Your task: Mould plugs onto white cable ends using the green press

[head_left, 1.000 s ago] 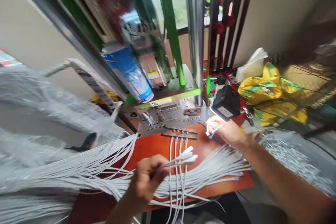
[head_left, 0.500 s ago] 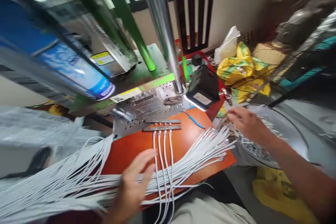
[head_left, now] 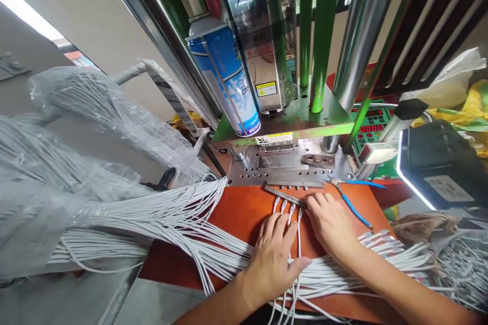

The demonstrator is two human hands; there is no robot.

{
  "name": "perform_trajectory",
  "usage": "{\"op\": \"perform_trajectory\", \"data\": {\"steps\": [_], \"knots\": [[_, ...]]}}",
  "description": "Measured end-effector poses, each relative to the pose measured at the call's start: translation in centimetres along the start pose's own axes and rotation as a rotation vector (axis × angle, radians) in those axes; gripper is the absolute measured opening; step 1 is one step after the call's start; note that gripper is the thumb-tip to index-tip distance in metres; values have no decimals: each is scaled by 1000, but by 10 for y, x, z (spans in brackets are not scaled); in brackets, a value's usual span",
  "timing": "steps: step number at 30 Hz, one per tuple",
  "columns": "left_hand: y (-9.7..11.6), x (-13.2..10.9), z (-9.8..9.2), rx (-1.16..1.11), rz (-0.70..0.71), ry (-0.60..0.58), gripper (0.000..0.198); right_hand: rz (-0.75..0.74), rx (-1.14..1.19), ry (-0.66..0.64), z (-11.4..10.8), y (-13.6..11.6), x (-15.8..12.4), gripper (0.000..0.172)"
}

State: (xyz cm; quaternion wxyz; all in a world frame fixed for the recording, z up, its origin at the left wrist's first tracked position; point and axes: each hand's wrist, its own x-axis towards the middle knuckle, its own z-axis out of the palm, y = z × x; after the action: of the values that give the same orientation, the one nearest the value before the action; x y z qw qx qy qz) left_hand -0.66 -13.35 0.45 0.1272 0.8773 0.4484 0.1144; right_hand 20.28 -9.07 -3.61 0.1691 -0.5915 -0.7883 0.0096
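Head view: four white cables (head_left: 298,236) lie side by side on an orange table (head_left: 244,218), and their ends reach a steel bar (head_left: 285,195) at the front of a metal plate (head_left: 290,167) on a press machine (head_left: 274,66). A big bunch of white cables (head_left: 171,218) lies across the table, not at the bar, and runs back into a clear plastic bag (head_left: 76,127). The left hand (head_left: 272,264) lies on the cables, its grip spread and pinching nothing. The right hand (head_left: 330,226) rests its fingers on the end of the bar, with no pinch. Blue-handled pliers (head_left: 354,208) lie just beside it. A blue spray can (head_left: 224,78) stands behind the plate.
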Motion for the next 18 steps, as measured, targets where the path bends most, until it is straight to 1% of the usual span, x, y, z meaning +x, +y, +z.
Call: {"op": "perform_trajectory", "data": {"steps": [2,4,7,8,9,10,12,14,16,18], "knots": [[-1,-6,-1,3,19,32,63,-11,91,-17,1,2,-1,26],[-2,-16,5,18,85,89,58,-13,230,-20,-1,8,0,28],[-4,-24,19,68,294,286,54,30,435,4,-14,26,12,31],[-4,-21,21,80,350,339,52,42,475,26,-20,33,20,33],[-5,-15,20,83,376,364,47,46,507,60,-26,38,30,34],[-6,-5,16,73,373,359,41,38,531,97,-32,43,43,33],[-10,23,-2,27,328,304,31,20,570,178,-40,50,77,33],[-19,60,-25,-13,313,279,32,34,597,238,-42,53,117,36],[-34,98,-42,-37,313,298,36,59,631,251,-39,54,158,37],[-49,129,-50,-50,288,326,37,54,681,227,-36,55,194,34]]}}
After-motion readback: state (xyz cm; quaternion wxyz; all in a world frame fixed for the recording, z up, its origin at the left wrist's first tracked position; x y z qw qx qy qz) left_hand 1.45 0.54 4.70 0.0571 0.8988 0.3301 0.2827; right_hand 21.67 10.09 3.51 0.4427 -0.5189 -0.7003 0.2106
